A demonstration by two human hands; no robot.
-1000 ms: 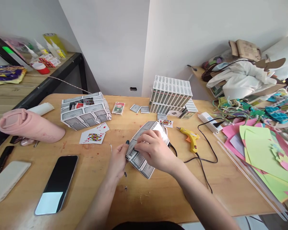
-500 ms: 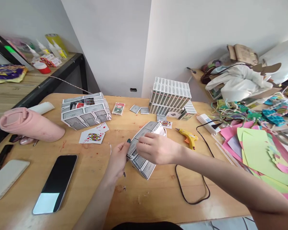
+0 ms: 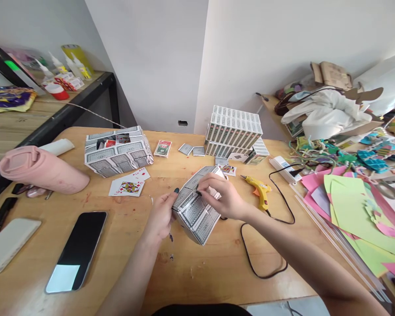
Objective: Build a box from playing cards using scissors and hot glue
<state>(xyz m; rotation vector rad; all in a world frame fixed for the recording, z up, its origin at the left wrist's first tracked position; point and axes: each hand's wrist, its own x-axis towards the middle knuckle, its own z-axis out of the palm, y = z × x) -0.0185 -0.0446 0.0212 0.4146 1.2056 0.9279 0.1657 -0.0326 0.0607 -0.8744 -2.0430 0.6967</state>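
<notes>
Wooden tabletop (image 3: pixel 118 245) underlies a tilted card-covered box (image 3: pixel 195 211), its left side grasped by the left hand (image 3: pixel 161 213), the right hand (image 3: pixel 224 197) bunched at its upper face, any grip unclear, near a yellow glue gun (image 3: pixel 262 193).

A wooden table (image 3: pixel 125 224) carries a phone (image 3: pixel 80 239) — eight o'clock. A card pack (image 3: pixel 163 149) lies at eleven — stacked boxes (image 3: pixel 234 127) at one.

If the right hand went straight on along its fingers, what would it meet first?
Most likely the playing-card-covered box held by the left hand; the right hand looks right at its surface, though exact contact is unclear.
</notes>
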